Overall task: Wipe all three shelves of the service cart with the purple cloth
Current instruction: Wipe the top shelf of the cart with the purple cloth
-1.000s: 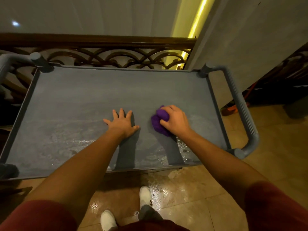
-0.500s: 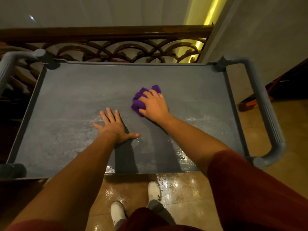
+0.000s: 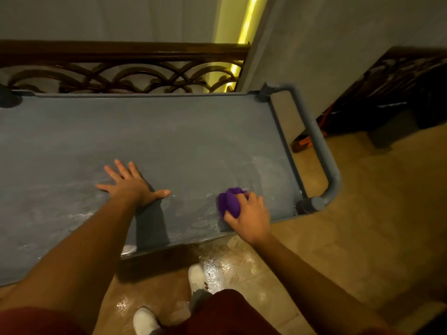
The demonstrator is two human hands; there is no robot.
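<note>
The grey service cart's top shelf (image 3: pixel 183 131) fills the middle of the view, wet and streaked along its near edge. My right hand (image 3: pixel 249 216) grips the bunched purple cloth (image 3: pixel 229 201) and presses it on the shelf near the front right corner. Flat on the shelf to the left of it lies my left hand (image 3: pixel 131 183), fingers spread, holding nothing. The two lower shelves are hidden under the top one.
A grey tubular handle (image 3: pixel 321 146) loops off the cart's right end. A dark wooden railing (image 3: pixel 125 68) runs behind the cart. The tiled floor (image 3: pixel 222 267) by my white shoes is wet. Dark objects stand at the right by the wall.
My right hand has dragged the purple cloth from the shelf's middle back toward the front right corner. The left hand stays flat on the shelf. My view has shifted to the right.
</note>
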